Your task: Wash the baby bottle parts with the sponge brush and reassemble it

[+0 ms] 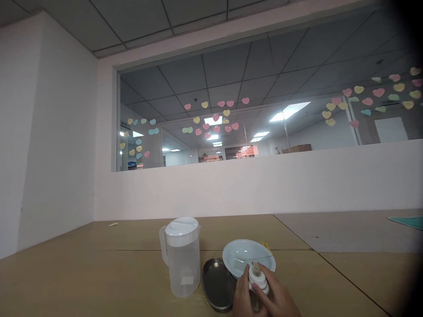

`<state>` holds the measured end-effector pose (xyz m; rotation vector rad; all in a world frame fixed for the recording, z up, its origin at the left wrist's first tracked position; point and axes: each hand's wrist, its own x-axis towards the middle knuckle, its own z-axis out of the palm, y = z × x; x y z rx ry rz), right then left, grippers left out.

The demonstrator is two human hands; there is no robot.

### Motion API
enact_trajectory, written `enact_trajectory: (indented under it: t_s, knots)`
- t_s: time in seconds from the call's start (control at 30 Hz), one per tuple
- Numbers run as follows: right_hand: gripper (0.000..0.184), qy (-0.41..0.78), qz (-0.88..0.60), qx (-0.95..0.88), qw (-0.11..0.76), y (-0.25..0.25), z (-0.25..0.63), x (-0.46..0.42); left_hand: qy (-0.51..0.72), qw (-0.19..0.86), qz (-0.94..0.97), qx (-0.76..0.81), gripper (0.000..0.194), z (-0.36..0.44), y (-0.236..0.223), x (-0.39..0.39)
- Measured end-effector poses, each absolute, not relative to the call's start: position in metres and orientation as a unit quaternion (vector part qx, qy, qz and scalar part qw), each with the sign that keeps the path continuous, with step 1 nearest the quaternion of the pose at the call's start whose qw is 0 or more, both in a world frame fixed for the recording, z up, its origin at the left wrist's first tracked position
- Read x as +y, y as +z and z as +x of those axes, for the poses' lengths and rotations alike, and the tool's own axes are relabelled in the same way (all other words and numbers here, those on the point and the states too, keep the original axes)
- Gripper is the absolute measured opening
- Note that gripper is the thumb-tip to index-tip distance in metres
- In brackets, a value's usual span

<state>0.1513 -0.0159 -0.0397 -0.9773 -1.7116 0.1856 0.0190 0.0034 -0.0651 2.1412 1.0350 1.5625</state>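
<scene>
Close to the front edge of the view, my left hand (243, 296) and my right hand (279, 297) are both closed around a small bottle with a white top (258, 278). A short translucent tip sticks up from that top, and the fingers hide most of the bottle's body. Just beyond the hands lies a pale blue bowl (246, 249), with what looks like clear liquid in it. Left of my left hand is an oval metal tray (216, 286). Further left stands a translucent plastic pitcher (185, 264) with a white lid and a handle on its left side.
Something yellow (266, 246) shows behind the bowl's right rim. A small flat pale piece (113, 224) lies at the table's back left, and a teal sheet (408, 222) at the far right. A white wall with a window (211, 79) bounds the wooden table (82, 273).
</scene>
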Motion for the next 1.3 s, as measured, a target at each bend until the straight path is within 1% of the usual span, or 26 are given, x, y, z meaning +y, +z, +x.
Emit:
enact_trajectory:
  t_s: [0.17,0.37,0.7,1.3]
  knots:
    - [0.044,0.076,-0.419,-0.736,0.527,-0.0428,0.1524,-0.0132,0.533,0.146,0.751,0.362,0.069,0.0181,-0.0653,0.0049]
    - [0.043,0.079,-0.411,-0.738,0.529,-0.0429,0.1524,-0.0138,0.535,0.138,0.752,0.359,0.066,0.017,-0.0665,0.0057]
    - [0.044,0.076,-0.412,-0.733,0.536,-0.0459,0.1521,-0.0106,0.523,0.138,0.762,0.357,0.069,0.0144,-0.069,0.0087]
    - [0.046,0.088,-0.422,-0.736,0.521,-0.0442,0.1519,-0.0108,0.528,0.12,0.762,0.355,0.066,0.0167,-0.0691,0.0082]
